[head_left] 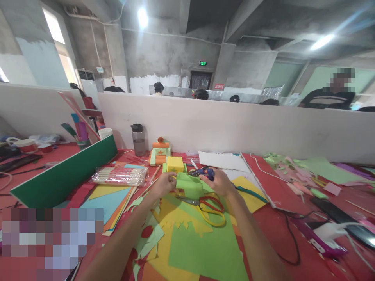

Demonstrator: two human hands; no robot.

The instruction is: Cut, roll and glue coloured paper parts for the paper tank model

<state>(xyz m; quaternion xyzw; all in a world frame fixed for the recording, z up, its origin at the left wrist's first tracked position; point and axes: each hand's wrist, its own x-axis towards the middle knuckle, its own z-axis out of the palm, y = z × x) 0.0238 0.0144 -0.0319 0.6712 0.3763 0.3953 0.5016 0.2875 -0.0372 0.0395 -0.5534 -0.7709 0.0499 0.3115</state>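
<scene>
My right hand is wrapped round a dark blue glue gun, its nozzle pointing left over a light green paper model. At the model's left side, my left hand is closed, with a small yellow paper piece between its fingertips. Just behind stands a yellow paper box. Scissors with red and yellow handles lie below the model, on yellow and green paper sheets.
Left of my hands lie bagged sticks, coloured paper and a green board. A bottle and an orange-green paper model stand behind. To the right are white boards, paper scraps, a purple power strip and cables.
</scene>
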